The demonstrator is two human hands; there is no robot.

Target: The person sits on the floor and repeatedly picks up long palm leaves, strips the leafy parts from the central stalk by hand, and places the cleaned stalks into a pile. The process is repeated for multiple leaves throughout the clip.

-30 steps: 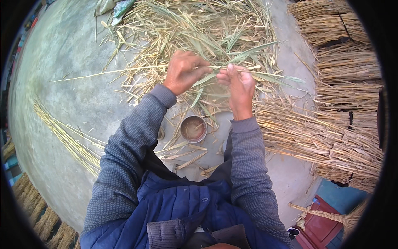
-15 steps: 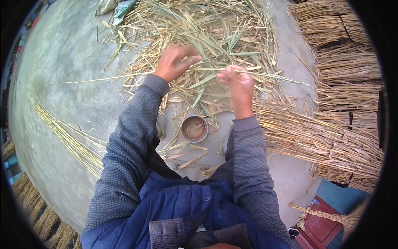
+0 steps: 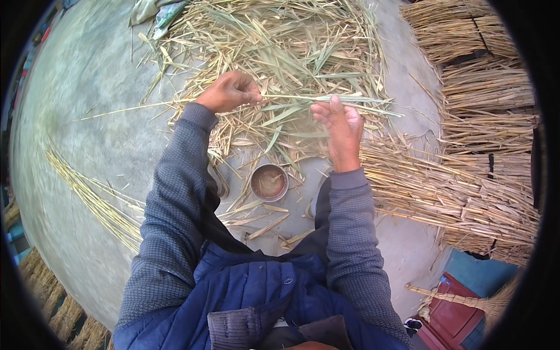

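A long, thin reed stalk (image 3: 291, 97) runs crosswise in front of me, its bare thin end pointing left and its leafy end right. My left hand (image 3: 228, 93) is closed around the stalk, thumb and forefinger pinching it. Farther right, my right hand (image 3: 341, 131) has its thumb laid over the stalk near the green leaves and its fingers curled below. Beneath both hands spreads a heap of stripped leaves and straw (image 3: 280, 52). A small round metal bowl (image 3: 269, 182) stands on the floor between my legs, with brownish contents that I cannot make out.
Several tied reed bundles (image 3: 487, 93) line the right side, and a loose pile of unpeeled reeds (image 3: 431, 186) lies nearer. Bare thin stalks (image 3: 96, 201) rest on the concrete floor (image 3: 81, 76) at left. A broom (image 3: 455, 300) lies over a red object (image 3: 458, 321) at lower right.
My left hand has slid left, away from the right hand, still gripping the stalk. The stalk's leafy end has shifted left, and my right thumb now stands straighter.
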